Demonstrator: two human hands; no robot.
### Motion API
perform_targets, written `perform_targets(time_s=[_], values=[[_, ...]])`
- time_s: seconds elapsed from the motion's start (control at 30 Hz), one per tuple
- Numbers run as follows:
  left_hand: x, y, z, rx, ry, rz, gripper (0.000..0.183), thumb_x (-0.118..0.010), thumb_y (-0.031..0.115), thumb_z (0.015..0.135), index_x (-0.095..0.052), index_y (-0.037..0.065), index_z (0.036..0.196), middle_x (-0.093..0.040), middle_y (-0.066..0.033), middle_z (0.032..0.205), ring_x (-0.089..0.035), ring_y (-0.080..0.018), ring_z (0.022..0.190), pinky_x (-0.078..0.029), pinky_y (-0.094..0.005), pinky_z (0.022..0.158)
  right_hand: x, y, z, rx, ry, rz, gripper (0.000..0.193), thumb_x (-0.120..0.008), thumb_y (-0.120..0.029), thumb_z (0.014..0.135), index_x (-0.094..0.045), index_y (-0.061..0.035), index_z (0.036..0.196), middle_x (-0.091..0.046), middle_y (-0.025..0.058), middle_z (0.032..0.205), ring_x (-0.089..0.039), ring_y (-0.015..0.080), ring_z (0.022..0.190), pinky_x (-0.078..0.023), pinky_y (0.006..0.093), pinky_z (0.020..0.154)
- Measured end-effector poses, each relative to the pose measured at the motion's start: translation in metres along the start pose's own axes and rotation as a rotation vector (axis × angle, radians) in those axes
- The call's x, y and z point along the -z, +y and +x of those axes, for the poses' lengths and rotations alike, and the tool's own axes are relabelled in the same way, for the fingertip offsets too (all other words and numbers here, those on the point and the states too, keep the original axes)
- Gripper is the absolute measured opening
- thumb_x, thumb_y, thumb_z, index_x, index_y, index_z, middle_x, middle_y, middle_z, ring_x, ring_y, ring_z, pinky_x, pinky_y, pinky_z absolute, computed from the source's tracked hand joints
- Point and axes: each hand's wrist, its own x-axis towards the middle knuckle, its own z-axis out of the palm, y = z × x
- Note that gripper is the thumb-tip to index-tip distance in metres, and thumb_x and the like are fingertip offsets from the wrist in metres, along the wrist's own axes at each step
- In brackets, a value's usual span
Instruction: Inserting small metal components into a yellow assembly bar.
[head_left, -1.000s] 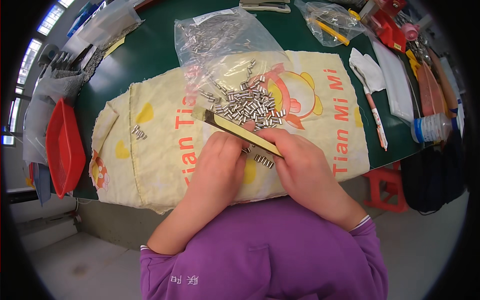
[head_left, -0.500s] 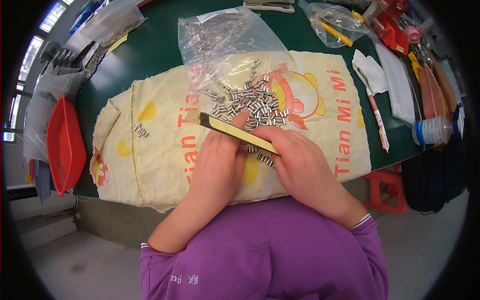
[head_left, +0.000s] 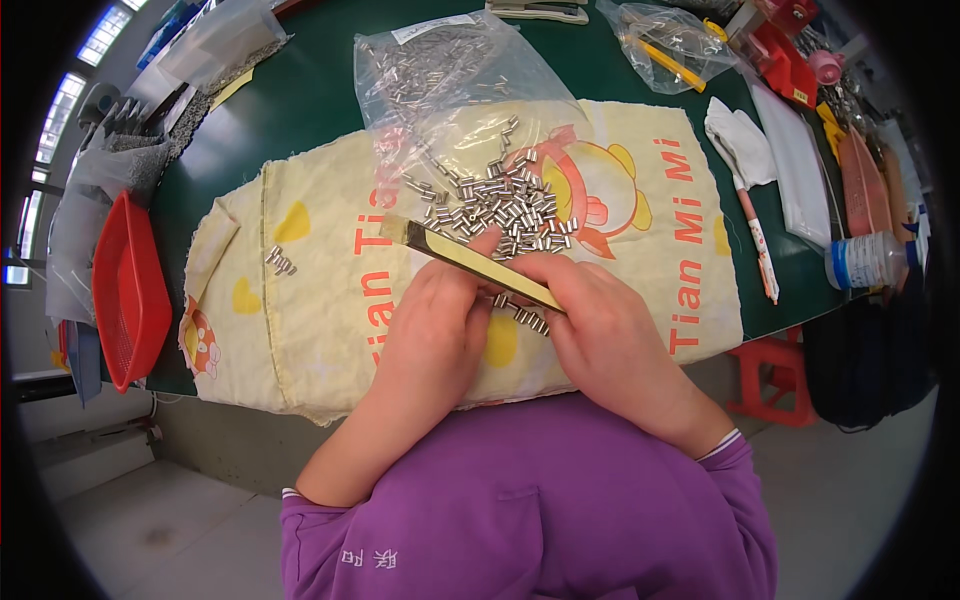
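Note:
My left hand [head_left: 437,318] and my right hand [head_left: 607,318] both grip a narrow, flat bar [head_left: 478,262] with dark edges and a pale yellow face. It slants down from upper left to lower right. My right thumb and fingers close round its lower end, while my left fingers hold it from beneath near the middle. Just beyond it lies a pile of short, shiny metal tubes [head_left: 510,200]. A short row of the same tubes [head_left: 525,316] shows between my hands, below the bar. The bar's underside is hidden.
A yellow printed cloth [head_left: 335,255] covers part of the green table [head_left: 320,85]. Loose tubes spill from a clear bag [head_left: 455,75]. A few tubes [head_left: 280,261] lie at left, near a red basket [head_left: 130,290]. On the right are a pen [head_left: 758,245] and a clear jar [head_left: 865,262].
The bar has shifted very slightly to the right in my hands, and a little more of the tube row shows between them. Otherwise the scene looks the same.

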Motion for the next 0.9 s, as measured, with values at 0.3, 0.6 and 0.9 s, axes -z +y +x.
perform_targets(time_s=[0.3, 0.6, 0.9], values=[[0.002, 0.006, 0.002, -0.163, -0.062, 0.03, 0.069, -0.062, -0.009, 0.076, -0.05, 0.0, 0.143, -0.066, -0.0161, 0.115, -0.062, -0.0354, 0.109, -0.049, -0.0443, 0.093, 0.001, 0.002, 0.0, 0.044, 0.016, 0.05, 0.039, -0.058, 0.006, 0.085, -0.061, -0.0059, 0.123, -0.067, 0.0116, 0.107, -0.062, 0.0346, 0.096, -0.051, 0.0443, 0.082], [-0.003, 0.005, 0.003, -0.207, -0.02, 0.139, 0.061, -0.065, -0.007, 0.075, -0.052, -0.003, 0.134, -0.062, -0.0125, 0.095, -0.058, -0.034, 0.095, -0.048, -0.0457, 0.084, 0.013, -0.005, -0.01, -0.074, -0.02, 0.032, 0.041, -0.055, 0.007, 0.089, -0.058, -0.0018, 0.129, -0.069, 0.0145, 0.109, -0.064, 0.0352, 0.104, -0.05, 0.0415, 0.09], [0.004, 0.011, -0.006, -0.048, -0.072, -0.089, 0.083, -0.057, -0.018, 0.079, -0.032, 0.003, 0.155, -0.055, -0.0171, 0.125, -0.06, -0.0267, 0.102, -0.054, -0.037, 0.089, -0.005, 0.006, -0.005, -0.256, -0.083, 0.852, 0.034, -0.038, -0.001, 0.107, -0.043, 0.0059, 0.14, -0.051, 0.0177, 0.143, -0.055, 0.0267, 0.133, -0.044, 0.0392, 0.115]])
